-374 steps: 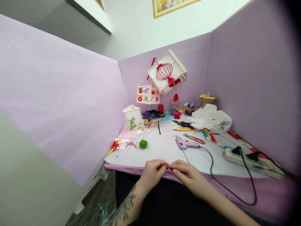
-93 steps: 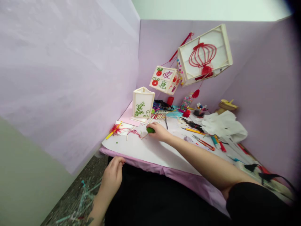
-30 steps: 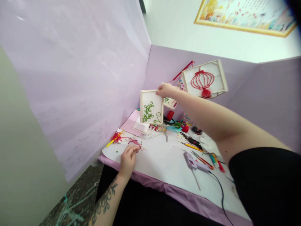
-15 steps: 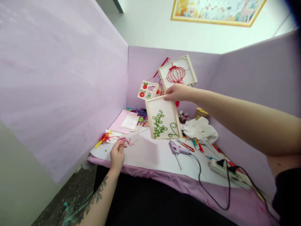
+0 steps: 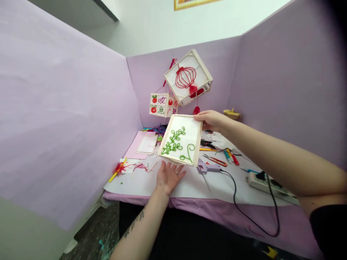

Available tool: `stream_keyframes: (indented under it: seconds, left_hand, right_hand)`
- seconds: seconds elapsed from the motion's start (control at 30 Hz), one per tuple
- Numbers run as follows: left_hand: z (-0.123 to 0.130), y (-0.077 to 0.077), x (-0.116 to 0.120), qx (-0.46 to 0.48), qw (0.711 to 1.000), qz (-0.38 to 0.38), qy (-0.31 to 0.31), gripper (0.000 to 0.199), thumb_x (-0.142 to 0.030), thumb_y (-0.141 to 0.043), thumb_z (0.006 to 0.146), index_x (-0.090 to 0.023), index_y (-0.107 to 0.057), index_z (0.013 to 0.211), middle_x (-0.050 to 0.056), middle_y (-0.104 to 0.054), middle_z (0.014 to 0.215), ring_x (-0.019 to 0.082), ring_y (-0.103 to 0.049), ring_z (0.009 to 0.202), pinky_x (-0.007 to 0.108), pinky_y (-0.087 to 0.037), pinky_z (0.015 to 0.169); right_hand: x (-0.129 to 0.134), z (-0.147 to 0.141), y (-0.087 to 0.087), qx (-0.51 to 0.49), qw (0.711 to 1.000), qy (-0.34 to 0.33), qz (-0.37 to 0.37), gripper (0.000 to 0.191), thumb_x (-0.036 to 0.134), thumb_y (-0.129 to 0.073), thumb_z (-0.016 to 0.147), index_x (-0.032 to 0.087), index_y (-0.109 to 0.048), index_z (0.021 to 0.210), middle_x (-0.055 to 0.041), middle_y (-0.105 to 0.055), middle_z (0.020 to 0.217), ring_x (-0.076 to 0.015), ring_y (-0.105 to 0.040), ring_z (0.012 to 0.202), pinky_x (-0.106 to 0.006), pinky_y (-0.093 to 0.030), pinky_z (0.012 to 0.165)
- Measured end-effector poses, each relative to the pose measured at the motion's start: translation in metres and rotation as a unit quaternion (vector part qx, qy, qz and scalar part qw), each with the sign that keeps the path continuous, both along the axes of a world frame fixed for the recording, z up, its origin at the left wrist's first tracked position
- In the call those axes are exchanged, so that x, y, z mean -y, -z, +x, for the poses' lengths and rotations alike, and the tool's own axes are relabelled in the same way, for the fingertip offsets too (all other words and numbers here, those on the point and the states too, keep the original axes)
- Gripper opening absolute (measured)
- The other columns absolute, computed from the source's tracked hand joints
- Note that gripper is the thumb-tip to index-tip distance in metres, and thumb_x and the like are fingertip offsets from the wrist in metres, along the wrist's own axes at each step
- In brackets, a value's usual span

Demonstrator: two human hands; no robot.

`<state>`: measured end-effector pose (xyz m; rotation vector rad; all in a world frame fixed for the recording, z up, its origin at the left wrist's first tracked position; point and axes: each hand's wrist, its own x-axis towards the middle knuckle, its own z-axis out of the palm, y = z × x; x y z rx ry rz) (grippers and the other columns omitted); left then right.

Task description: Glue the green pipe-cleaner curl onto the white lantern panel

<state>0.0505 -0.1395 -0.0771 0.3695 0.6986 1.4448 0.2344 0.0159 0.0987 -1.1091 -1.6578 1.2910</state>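
My right hand grips the top right corner of a wooden-framed white panel, which carries a green curled vine design and hangs tilted above the table. Palm up, my left hand sits just under the panel's lower edge, fingers spread; whether the fingertips touch it I cannot tell. Behind the panel hangs a large box lantern with a red lantern design. A smaller box lantern with red fruit and written characters hangs to its left.
On the white-covered table lie a glue gun, orange-handled pliers, markers, a power strip and crumpled white tissue. At left are red threads, a pink sheet and another framed panel. Lilac partitions enclose the table.
My left hand has moved right and opened palm up below the panel. The panel has tilted, its lower end shifting left in view. The large lantern has turned, and the view has shifted.
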Motion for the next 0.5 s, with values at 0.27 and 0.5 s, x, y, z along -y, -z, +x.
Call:
stream_keyframes:
  seconds: [0.27, 0.5]
  left_hand:
    - [-0.002, 0.017, 0.0, -0.167, 0.985, 0.009, -0.032, 0.036, -0.021, -0.087, 0.059, -0.013, -0.069, 0.089, 0.01, -0.073, 0.095, 0.023, -0.069, 0.091, 0.041, -0.052, 0.094]
    - [-0.004, 0.019, 0.006, -0.309, 0.943, 0.102, -0.074, 0.062, -0.023, -0.083, 0.065, -0.025, -0.061, 0.124, 0.011, -0.051, 0.144, 0.033, -0.047, 0.133, 0.051, -0.047, 0.103]
  right_hand:
    - [-0.004, -0.001, 0.038, -0.027, 0.999, -0.033, 0.022, 0.02, 0.031, -0.068, 0.08, 0.017, -0.059, 0.07, -0.0021, -0.061, 0.063, -0.0135, -0.058, 0.058, -0.027, -0.052, 0.058]
    - [0.012, -0.024, 0.028, -0.035, 0.99, -0.074, 0.118, 0.024, 0.028, -0.065, 0.081, 0.018, -0.064, 0.104, -0.0058, -0.067, 0.098, -0.0135, -0.062, 0.075, -0.026, -0.053, 0.068]
